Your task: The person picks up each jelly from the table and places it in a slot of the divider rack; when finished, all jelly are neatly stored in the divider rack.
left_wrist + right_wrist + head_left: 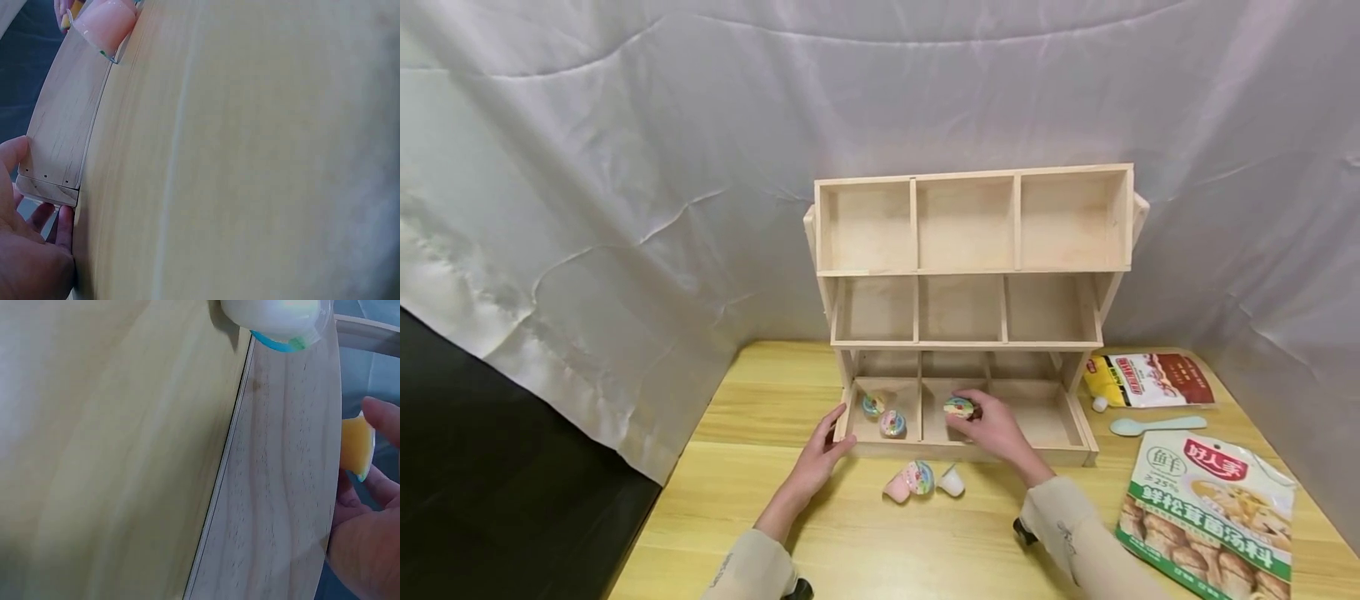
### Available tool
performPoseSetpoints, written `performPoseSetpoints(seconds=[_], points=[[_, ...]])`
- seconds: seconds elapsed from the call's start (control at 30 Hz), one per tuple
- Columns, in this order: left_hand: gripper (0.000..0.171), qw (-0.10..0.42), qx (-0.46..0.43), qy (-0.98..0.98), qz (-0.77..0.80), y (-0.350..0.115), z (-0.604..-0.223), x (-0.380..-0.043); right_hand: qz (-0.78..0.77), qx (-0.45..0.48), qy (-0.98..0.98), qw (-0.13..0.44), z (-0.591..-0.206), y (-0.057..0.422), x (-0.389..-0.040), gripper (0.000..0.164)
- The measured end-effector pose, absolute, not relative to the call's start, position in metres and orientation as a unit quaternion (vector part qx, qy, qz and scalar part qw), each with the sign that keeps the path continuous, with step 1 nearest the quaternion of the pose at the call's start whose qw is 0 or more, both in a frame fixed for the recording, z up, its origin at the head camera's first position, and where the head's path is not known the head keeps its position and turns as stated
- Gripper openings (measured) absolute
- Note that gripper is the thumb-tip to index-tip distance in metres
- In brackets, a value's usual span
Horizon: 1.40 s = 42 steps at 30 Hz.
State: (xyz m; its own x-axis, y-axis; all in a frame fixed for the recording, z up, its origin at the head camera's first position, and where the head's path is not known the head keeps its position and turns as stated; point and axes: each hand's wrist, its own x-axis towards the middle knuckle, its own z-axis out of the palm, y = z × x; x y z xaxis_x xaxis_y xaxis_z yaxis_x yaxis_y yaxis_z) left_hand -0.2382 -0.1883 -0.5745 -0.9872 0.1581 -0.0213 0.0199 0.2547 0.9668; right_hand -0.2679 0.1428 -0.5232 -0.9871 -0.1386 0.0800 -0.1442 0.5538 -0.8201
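A three-tier wooden storage rack [970, 451] with divided compartments stands on the table. My left hand [811, 467] grips its front left corner, the thumb at the front board and fingers along the side. My right hand [997, 427] pinches a small yellow-orange jelly cup [356, 447] with a printed lid, inside the bottom tier's middle part. Two more jelly cups, one green-blue [873, 405] and one pink-lidded [892, 423], lie in the bottom left compartment. In front of the rack are a pink jelly cup [897, 488], one lid-up [921, 477] and a white one [951, 482].
To the right lie a yellow, white and red packet [1153, 380], a small white cap-like piece [1100, 404], a pale blue spoon [1157, 425] and a large mushroom-print pouch [1210, 508]. A grey curtain [715, 150] hangs behind and beside the table [752, 467].
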Motion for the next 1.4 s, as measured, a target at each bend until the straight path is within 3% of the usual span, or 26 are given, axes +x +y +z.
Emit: performPoseSetpoints(seconds=[0.4,1.4], points=[[0.066,0.056,0.056,0.788,0.611,-0.188,-0.576,-0.238,0.437,0.063,-0.897,0.023,-0.531,0.122,-0.278,0.05],[0.065,0.053,0.058,0.794,0.603,-0.188,-0.577,-0.237,0.385,0.071,-0.92,0.005,-0.538,0.114,-0.285,0.045]])
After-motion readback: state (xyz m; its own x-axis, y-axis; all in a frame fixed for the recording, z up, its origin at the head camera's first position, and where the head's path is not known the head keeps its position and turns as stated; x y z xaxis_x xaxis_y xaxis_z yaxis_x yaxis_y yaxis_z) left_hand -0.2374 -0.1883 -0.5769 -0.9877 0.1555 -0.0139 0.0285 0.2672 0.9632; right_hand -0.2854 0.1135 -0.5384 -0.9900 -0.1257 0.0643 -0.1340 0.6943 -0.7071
